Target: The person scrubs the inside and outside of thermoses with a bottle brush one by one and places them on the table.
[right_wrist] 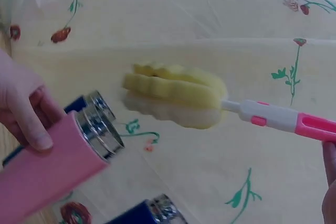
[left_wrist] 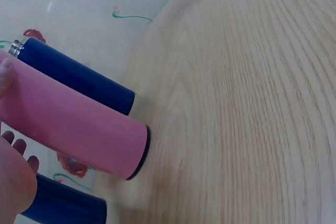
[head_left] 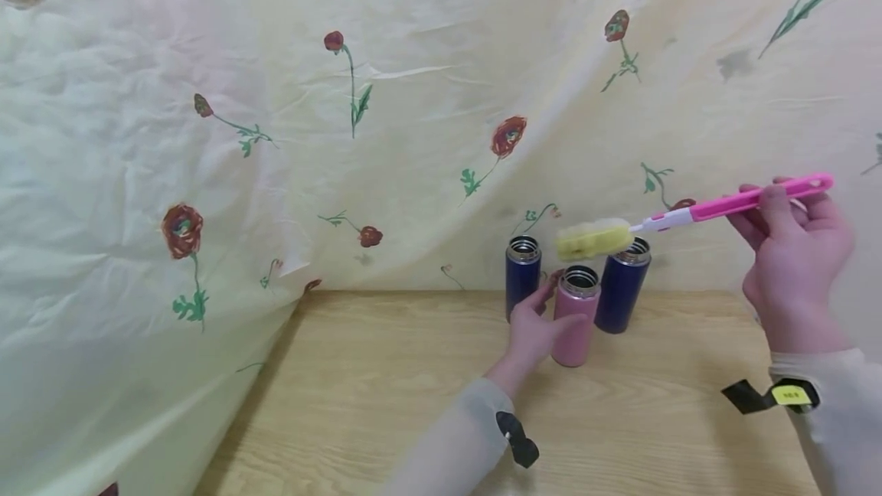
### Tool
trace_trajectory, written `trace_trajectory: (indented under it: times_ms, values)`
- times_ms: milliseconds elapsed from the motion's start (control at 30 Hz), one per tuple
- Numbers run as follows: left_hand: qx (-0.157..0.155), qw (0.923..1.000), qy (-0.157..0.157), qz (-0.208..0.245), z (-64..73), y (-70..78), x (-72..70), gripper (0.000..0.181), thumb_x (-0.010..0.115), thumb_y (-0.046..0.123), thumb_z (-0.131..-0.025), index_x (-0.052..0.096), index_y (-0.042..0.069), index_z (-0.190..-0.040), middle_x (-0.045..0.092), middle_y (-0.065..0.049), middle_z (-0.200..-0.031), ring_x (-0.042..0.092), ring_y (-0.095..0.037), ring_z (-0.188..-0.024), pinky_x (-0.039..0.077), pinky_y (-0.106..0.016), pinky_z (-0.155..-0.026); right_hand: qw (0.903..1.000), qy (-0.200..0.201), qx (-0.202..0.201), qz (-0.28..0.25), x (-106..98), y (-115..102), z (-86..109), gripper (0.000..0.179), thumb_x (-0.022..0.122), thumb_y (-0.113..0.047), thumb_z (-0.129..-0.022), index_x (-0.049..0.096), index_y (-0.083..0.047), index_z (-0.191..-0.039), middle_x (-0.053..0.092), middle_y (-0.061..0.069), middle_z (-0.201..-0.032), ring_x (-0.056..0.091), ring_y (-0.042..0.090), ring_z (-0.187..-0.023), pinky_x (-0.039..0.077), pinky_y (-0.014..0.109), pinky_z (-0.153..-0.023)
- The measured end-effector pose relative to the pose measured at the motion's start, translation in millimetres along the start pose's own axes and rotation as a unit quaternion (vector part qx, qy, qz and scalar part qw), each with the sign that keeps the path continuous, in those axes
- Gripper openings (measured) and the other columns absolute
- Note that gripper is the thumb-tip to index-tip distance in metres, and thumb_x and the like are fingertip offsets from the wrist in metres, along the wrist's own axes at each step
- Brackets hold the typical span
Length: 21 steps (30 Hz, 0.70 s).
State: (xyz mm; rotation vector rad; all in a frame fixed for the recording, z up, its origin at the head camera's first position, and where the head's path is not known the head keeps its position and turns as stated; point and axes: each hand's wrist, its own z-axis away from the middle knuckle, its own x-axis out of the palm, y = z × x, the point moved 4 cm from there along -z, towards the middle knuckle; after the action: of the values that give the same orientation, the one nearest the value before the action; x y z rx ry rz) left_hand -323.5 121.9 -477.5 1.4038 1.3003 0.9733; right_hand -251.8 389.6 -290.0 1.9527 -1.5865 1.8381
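My left hand grips the pink bottle, thumb across its front and fingers on the far side. The bottle is uncapped, with a bare metal threaded neck, and stands upright on the wooden table. My right hand holds a bottle brush by its pink handle. Its yellow and white sponge head hangs in the air above the bottles, apart from the pink bottle's mouth. Two uncapped dark blue bottles stand close behind, one blue bottle to the left and the other blue bottle to the right.
A pale cloth printed with red flowers hangs behind the table and along its left side. The light wooden table stretches out to the left and in front of the bottles. Black straps circle both sleeves.
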Motion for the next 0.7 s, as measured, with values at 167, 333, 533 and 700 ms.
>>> trace_trajectory:
  times_ms: [167, 333, 533, 700]
  values:
    - [-0.009, 0.9996, 0.000, 0.028, -0.2, -4.4, 6.1, 0.067, 0.097, 0.016, -0.079, 0.072, 0.020, -0.141, 0.071, 0.014, -0.135, 0.064, -0.006, -0.125, 0.052, -0.035, -0.110, 0.9970, -0.052, 0.007, 0.057, 15, -8, -10.2, 0.029, 0.081, 0.001, -0.091, 0.067, 0.008, -0.116, 0.079, 0.021, -0.099, 0.080, 0.027, -0.083, 0.062, 0.037, -0.075]
    - [-0.018, 0.9982, -0.005, 0.058, -1.3, -8.6, 6.8, 0.065, 0.096, 0.011, -0.078, 0.074, 0.022, -0.138, 0.073, 0.010, -0.134, 0.068, -0.008, -0.121, 0.053, -0.030, -0.107, 0.9890, -0.076, 0.002, 0.127, 23, -12, -15.3, 0.026, 0.081, -0.002, -0.093, 0.070, 0.005, -0.115, 0.081, 0.015, -0.096, 0.080, 0.021, -0.082, 0.063, 0.032, -0.074]
    - [-0.033, 0.9973, -0.012, 0.065, -0.3, -12.7, 6.9, 0.070, 0.095, 0.003, -0.078, 0.072, 0.023, -0.140, 0.072, 0.009, -0.136, 0.068, -0.009, -0.120, 0.055, -0.030, -0.104, 0.9780, -0.098, 0.002, 0.184, 33, -13, -16.8, 0.026, 0.084, -0.004, -0.091, 0.074, 0.002, -0.115, 0.081, 0.010, -0.093, 0.080, 0.017, -0.077, 0.063, 0.028, -0.072]
    - [-0.037, 0.9946, -0.028, 0.093, -1.4, -15.8, 7.5, 0.069, 0.094, 0.000, -0.078, 0.074, 0.027, -0.138, 0.072, 0.011, -0.135, 0.070, -0.010, -0.118, 0.058, -0.029, -0.100, 0.9323, -0.109, -0.019, 0.344, 44, -16, -17.6, 0.017, 0.078, -0.010, -0.098, 0.072, -0.006, -0.113, 0.079, -0.006, -0.091, 0.077, 0.005, -0.074, 0.060, 0.019, -0.070]
